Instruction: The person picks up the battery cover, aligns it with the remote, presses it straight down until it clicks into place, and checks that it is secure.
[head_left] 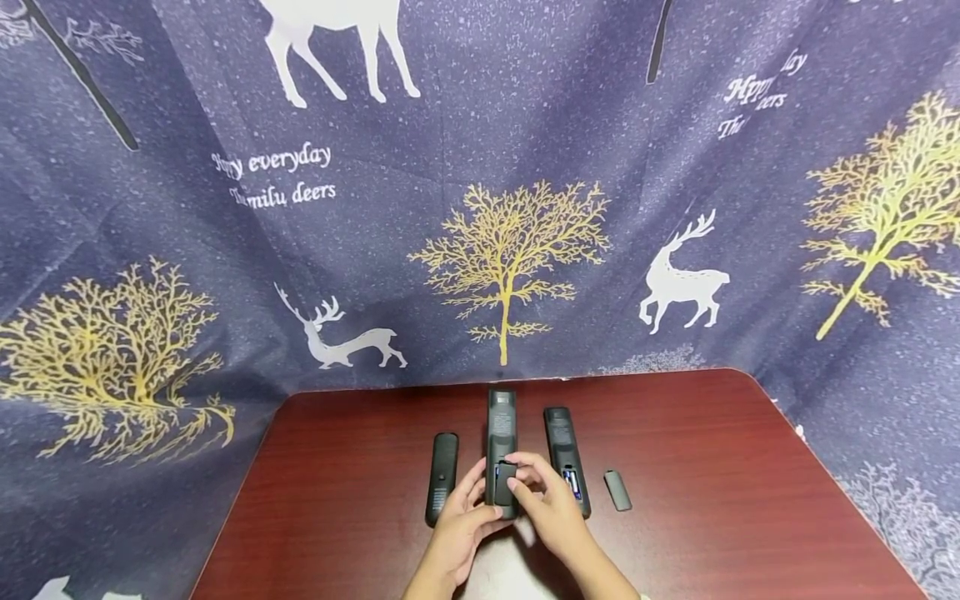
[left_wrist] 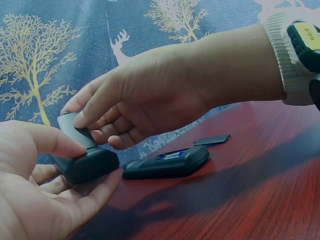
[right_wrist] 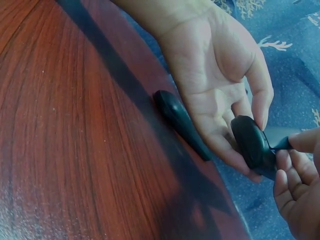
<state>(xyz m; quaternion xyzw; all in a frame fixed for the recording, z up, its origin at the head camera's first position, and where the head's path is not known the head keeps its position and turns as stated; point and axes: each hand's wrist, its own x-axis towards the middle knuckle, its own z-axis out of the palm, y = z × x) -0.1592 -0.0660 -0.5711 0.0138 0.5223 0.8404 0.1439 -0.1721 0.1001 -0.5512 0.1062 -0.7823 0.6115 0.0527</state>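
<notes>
Glossy red-brown wood grain covers the table (head_left: 337, 483) beneath the held remote control (head_left: 502, 425); behind that remote hangs creased blue cloth (head_left: 450, 125) printed with gold trees and white deer. Left of it lies a slim, round-ended black remote (head_left: 444, 462); right of it, an open-backed remote (head_left: 559, 429) shows blue batteries (head_left: 572, 483), and farther right a flat oblong cover (head_left: 618, 490). The left hand (head_left: 467, 525) grips the held remote's near end; the right hand (head_left: 551, 508) pinches its dark battery cover (head_left: 506, 475), partly hiding the compartment. Pale print marks its long black back.
</notes>
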